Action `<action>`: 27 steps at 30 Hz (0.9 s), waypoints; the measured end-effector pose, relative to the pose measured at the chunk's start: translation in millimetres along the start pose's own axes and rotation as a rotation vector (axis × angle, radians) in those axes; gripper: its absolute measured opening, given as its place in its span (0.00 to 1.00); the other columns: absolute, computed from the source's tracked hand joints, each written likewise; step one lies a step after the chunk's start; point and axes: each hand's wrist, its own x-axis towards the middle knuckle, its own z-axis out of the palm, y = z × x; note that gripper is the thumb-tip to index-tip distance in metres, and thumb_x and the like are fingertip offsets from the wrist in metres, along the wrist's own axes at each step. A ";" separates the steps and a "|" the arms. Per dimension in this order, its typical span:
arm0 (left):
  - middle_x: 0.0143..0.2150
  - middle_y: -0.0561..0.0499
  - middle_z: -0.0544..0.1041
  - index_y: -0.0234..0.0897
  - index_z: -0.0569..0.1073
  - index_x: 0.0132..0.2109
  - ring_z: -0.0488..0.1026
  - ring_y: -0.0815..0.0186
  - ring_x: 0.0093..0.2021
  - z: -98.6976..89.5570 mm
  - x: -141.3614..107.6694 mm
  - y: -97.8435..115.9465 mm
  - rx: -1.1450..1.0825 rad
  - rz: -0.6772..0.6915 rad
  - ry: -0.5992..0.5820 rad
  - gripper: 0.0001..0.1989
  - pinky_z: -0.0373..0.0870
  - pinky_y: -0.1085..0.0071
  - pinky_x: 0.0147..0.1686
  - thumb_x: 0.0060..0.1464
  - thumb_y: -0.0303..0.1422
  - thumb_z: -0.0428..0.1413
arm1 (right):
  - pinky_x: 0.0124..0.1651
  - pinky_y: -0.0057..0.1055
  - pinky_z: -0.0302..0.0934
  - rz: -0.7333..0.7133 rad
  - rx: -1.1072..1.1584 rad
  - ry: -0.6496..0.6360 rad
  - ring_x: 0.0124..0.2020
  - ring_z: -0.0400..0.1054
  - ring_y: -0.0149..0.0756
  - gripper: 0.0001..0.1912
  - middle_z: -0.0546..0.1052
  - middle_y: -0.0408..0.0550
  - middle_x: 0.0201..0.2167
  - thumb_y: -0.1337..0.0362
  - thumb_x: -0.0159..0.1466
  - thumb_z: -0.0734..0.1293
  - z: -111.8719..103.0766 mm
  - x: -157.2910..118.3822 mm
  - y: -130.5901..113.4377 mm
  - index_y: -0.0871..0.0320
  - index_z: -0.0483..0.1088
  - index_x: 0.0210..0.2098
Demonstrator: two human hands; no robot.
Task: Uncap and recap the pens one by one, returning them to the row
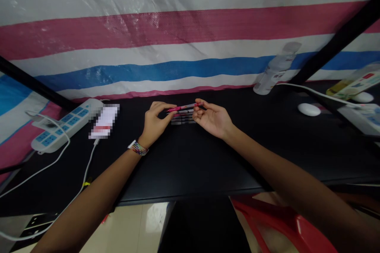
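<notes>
A pink pen (185, 106) is held level between my two hands, above the black table (190, 162). My left hand (156, 120) pinches its left end between thumb and fingers. At the other end, my right hand (212, 118) grips the pen with thumb and fingertips, palm turned partly up. Just below it lie several more pens (182, 120), side by side in a row on the tabletop; my fingers hide parts of their ends. A patterned woven band with a white piece circles my left wrist.
On the left are a white power strip (47, 140) with blue sockets, a phone-like blurred item (104, 121) and white cables. A clear bottle (276, 69) stands back right near a white mouse (309, 109). Striped sheeting (178, 27) hangs behind; a red chair (279, 217) is below right.
</notes>
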 end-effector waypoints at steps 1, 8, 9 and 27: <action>0.44 0.49 0.87 0.44 0.85 0.47 0.79 0.55 0.48 -0.1 0.1 0.2 -0.002 0.003 0.000 0.04 0.75 0.53 0.53 0.66 0.35 0.67 | 0.52 0.40 0.73 -0.001 0.011 -0.001 0.36 0.69 0.39 0.11 0.76 0.49 0.34 0.63 0.67 0.68 -0.1 -0.2 0.1 0.55 0.81 0.45; 0.44 0.49 0.87 0.45 0.85 0.47 0.79 0.55 0.48 0.3 0.4 0.3 0.016 -0.019 -0.011 0.05 0.75 0.53 0.53 0.67 0.36 0.67 | 0.53 0.44 0.74 -0.050 -0.061 -0.012 0.36 0.69 0.41 0.10 0.75 0.50 0.35 0.61 0.67 0.68 -1.4 0.1 1.8 0.54 0.79 0.45; 0.44 0.49 0.87 0.45 0.85 0.47 0.79 0.55 0.48 0.4 0.4 0.2 0.018 -0.023 -0.008 0.05 0.75 0.53 0.54 0.67 0.36 0.67 | 0.53 0.44 0.73 -0.056 -0.070 -0.016 0.35 0.68 0.40 0.08 0.74 0.49 0.34 0.62 0.66 0.69 -1.7 0.4 2.2 0.54 0.79 0.44; 0.46 0.50 0.88 0.46 0.86 0.48 0.80 0.56 0.47 0.9 0.4 1.0 -0.005 0.005 -0.015 0.05 0.75 0.52 0.53 0.67 0.34 0.66 | 0.53 0.48 0.74 -0.070 -0.026 0.040 0.36 0.69 0.43 0.13 0.75 0.50 0.34 0.57 0.66 0.68 -1.4 0.5 5.1 0.53 0.80 0.46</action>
